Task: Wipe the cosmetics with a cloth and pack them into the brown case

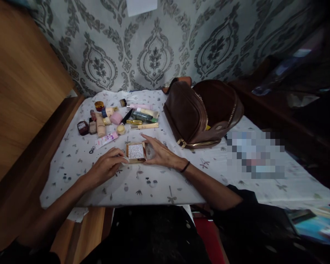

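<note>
A square compact (pixel 136 151) with a glittery silver top and a gold rim lies on the white printed cloth (pixel 159 181). My right hand (pixel 162 153), with a dark band at the wrist, grips the compact's right side between thumb and fingers. At its lower left corner is my left hand (pixel 107 165), fingers pinched on a small white piece (pixel 124 160), perhaps a wipe or pad. Just beyond the hands lie a pink-and-white tube (pixel 107 139), a small round yellow-lidded pot (pixel 120 129) and a slim pale gold tube (pixel 145 126).
Several cosmetics, including a beige bottle (pixel 100 125), a pink sponge-like piece (pixel 116 118) and a green bottle (pixel 143 116), cluster at the back left. An unzipped brown bag (pixel 189 113) stands at the back right. A pixelated patch (pixel 257 156) hides something beside it. A wooden panel (pixel 24 91) borders the left.
</note>
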Demonstrator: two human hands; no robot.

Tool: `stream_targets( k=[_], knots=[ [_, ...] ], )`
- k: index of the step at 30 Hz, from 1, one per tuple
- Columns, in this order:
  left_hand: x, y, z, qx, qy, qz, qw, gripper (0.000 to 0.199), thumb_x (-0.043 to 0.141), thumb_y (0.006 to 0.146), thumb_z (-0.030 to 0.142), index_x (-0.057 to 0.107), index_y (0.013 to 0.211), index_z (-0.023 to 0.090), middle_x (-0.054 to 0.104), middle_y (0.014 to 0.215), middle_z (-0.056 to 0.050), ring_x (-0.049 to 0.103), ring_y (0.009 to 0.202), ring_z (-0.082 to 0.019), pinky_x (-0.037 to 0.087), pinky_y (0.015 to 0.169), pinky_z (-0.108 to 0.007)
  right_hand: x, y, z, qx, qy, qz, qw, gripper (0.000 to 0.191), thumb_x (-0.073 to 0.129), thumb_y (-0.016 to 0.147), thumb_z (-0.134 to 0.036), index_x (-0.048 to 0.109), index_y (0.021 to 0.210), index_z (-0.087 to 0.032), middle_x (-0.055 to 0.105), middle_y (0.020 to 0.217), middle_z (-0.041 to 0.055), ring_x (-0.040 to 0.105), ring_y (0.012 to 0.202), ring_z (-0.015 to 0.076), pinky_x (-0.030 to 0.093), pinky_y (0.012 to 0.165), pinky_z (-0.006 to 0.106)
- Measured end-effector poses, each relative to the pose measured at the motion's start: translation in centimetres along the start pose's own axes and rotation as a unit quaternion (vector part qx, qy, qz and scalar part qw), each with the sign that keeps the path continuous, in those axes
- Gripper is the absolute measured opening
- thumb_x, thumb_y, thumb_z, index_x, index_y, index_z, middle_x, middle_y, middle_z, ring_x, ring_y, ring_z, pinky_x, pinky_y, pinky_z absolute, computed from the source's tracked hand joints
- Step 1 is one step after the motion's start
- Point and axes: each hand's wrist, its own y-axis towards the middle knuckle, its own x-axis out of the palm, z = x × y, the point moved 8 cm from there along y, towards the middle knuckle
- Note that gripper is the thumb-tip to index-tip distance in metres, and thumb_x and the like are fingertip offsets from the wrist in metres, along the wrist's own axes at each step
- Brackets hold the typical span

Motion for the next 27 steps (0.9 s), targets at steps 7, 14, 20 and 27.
stream_targets(
  k=[7, 14, 20, 27],
  knots=[
    [0.2, -0.2, -0.5, -0.022, -0.022, 0.015, 0.999, 0.026, 0.045, 0.096, 0.012, 0.067, 0.105, 0.023, 0.062, 0.104, -0.005, 0.06, 0.099, -0.017, 0.052, 0.085, -0.032, 0.1, 0.0, 0.2, -0.009, -0.005, 0.005, 1.0, 0.112, 0.086, 0.068, -0.032, 0.019, 0.158, -0.025, 0.051, 0.141, 0.0162, 0.047, 0.134, 0.035, 0.04, 0.11, 0.059],
    [0.1, 0.3, -0.6, -0.019, 0.03, 0.054, 0.998, 0.027, 0.044, 0.097, 0.012, 0.068, 0.106, 0.019, 0.061, 0.102, -0.007, 0.059, 0.097, -0.018, 0.051, 0.083, -0.031, -0.1, 0.0, -0.2, -0.018, -0.014, 0.01, 1.0, 0.109, 0.085, 0.069, -0.032, 0.02, 0.157, -0.024, 0.055, 0.135, 0.0163, 0.051, 0.129, 0.0338, 0.041, 0.107, 0.057],
    [0.3, 2.1, -2.2, -0.053, 0.062, 0.075, 0.994, 0.028, 0.044, 0.096, 0.012, 0.07, 0.104, 0.018, 0.06, 0.103, -0.007, 0.059, 0.098, -0.019, 0.05, 0.086, -0.032, -0.1, 0.0, -0.2, -0.003, -0.018, -0.001, 1.0, 0.108, 0.084, 0.071, -0.034, 0.02, 0.158, -0.025, 0.054, 0.137, 0.0156, 0.05, 0.129, 0.0349, 0.039, 0.108, 0.06],
    [0.3, 3.7, -3.4, -0.087, 0.076, 0.067, 0.991, 0.03, 0.043, 0.094, 0.012, 0.072, 0.1, 0.017, 0.061, 0.1, -0.007, 0.059, 0.097, -0.021, 0.051, 0.087, -0.037, -0.2, 0.0, -0.4, 0.002, -0.006, -0.004, 1.0, 0.109, 0.085, 0.07, -0.031, 0.021, 0.158, -0.024, 0.054, 0.139, 0.0161, 0.048, 0.133, 0.0343, 0.041, 0.109, 0.057]
  ],
)
